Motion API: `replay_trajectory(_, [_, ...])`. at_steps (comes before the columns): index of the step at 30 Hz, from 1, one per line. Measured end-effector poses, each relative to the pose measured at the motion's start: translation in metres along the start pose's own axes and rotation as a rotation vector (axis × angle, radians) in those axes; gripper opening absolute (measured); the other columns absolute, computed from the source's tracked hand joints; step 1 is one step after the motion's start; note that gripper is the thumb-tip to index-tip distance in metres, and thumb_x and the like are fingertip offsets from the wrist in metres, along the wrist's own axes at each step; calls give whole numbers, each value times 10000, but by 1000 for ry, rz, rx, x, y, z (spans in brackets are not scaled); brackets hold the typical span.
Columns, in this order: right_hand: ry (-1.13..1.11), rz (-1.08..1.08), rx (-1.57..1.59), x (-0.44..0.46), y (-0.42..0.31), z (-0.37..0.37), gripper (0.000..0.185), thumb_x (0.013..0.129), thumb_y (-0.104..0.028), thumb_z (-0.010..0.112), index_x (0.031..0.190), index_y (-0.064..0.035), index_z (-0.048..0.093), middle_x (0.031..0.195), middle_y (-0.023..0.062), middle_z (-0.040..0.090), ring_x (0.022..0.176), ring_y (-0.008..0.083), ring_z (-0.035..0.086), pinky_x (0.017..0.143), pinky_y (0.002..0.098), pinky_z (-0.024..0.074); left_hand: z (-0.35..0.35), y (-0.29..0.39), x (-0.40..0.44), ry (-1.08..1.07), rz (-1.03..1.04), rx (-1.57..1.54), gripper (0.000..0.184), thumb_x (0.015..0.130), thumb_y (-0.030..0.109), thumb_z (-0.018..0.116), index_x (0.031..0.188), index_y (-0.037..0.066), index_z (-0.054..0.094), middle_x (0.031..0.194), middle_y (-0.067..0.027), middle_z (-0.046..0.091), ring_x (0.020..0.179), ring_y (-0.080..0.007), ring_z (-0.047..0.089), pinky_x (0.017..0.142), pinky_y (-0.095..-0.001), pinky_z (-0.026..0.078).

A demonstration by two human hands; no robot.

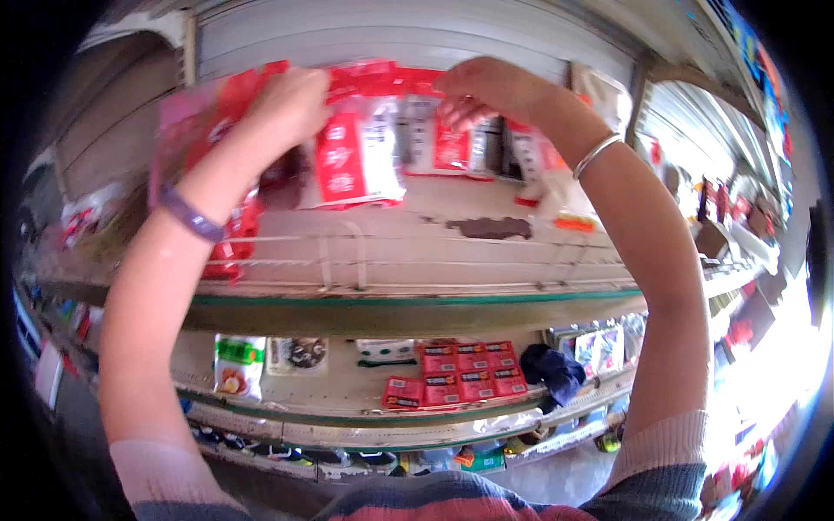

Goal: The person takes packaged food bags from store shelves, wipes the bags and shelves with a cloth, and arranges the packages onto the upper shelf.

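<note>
My left hand (295,102) is closed at the top edge of a red and white bag (352,156) on the upper shelf. Further right, my right hand (476,94) reaches over a second red and white bag (447,143), its fingers bent down and partly spread; I see nothing held in them. Left of my left wrist stand red and clear plastic packs (230,95). More packs (539,165) stand under my right forearm.
A wire rail (347,260) runs along the front of the upper shelf (417,304). Lower down are red boxes (469,373), a green and white pack (239,365) and a dark blue bundle (556,369). Bright light comes from the right.
</note>
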State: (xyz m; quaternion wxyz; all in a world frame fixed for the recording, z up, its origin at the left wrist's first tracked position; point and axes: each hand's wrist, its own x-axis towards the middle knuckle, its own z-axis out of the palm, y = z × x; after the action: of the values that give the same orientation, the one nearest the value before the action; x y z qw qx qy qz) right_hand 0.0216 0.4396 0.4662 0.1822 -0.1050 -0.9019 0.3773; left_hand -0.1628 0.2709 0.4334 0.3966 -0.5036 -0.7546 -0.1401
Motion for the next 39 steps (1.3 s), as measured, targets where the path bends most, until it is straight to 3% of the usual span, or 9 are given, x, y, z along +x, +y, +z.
replay_trajectory(6, [438, 14, -29, -60, 50, -108, 296, 829, -232, 569, 996, 13, 546, 836, 127, 607, 737, 182, 612, 660, 268, 521, -9, 14, -3, 62, -48, 32, 298, 746, 154, 600, 993, -5, 549, 1063, -189, 529, 996, -325, 515, 842, -407, 429])
replay_trajectory(9, [472, -53, -1154, -60, 118, -167, 369, 819, -326, 547, 963, 13, 575, 803, 201, 604, 743, 245, 628, 605, 308, 525, 3, 9, 13, 176, 19, 11, 354, 740, 123, 597, 1067, 11, 516, 1102, -157, 492, 1042, -319, 475, 879, -382, 396])
replay_trajectory(11, [771, 121, -1209, -93, 119, -134, 429, 793, -390, 568, 967, 2, 575, 825, 200, 599, 779, 254, 619, 642, 317, 515, 1, 17, 21, 203, 46, 47, 346, 749, 89, 570, 1082, 13, 514, 1109, -140, 496, 1044, -310, 477, 895, -374, 390])
replay_trajectory(14, [551, 525, -743, -107, 112, -121, 469, 756, -422, 603, 959, -1, 564, 875, 157, 600, 853, 237, 594, 671, 334, 517, 3, 38, 33, 261, 132, -2, 325, 753, 82, 556, 1068, 9, 525, 1101, -140, 509, 1041, -298, 485, 905, -369, 387])
replay_trajectory(17, [523, 447, -308, -108, 131, -122, 489, 763, -379, 612, 1081, -18, 527, 862, 59, 585, 822, 174, 565, 700, 352, 485, 3, 82, 50, 123, 191, -281, 327, 741, 91, 589, 1048, -7, 538, 1052, -141, 555, 1000, -273, 527, 891, -353, 407])
replay_trajectory(22, [457, 376, -69, -95, 156, -136, 256, 781, -260, 610, 875, -27, 565, 769, 37, 542, 717, 142, 542, 642, 299, 496, 25, 167, 81, -466, 193, -411, 378, 757, 217, 595, 1031, -41, 559, 973, -199, 596, 891, -270, 579, 756, -349, 448])
replay_trajectory(27, [522, 328, 122, -100, 154, -134, 168, 746, -116, 632, 807, 22, 560, 708, 55, 540, 630, 151, 556, 609, 280, 515, 54, 212, 88, -804, -20, -733, 305, 803, 265, 573, 969, 8, 563, 842, -77, 543, 742, -184, 529, 637, -326, 440])
replay_trajectory(30, [568, 281, 183, -101, 156, -137, 132, 729, -72, 635, 766, 31, 560, 689, 63, 539, 618, 153, 565, 588, 286, 524, 61, 232, 88, -699, -328, -1090, 376, 825, 355, 549, 1060, 66, 501, 948, -46, 524, 745, -180, 504, 636, -322, 446])
replay_trajectory(39, [443, 253, 12, -104, 157, -139, 152, 733, -68, 592, 857, 20, 583, 797, 80, 568, 686, 173, 578, 605, 296, 506, 90, 236, 96, -557, -189, -1487, 320, 802, 337, 564, 1048, 136, 535, 942, -7, 572, 737, -128, 533, 642, -275, 424])
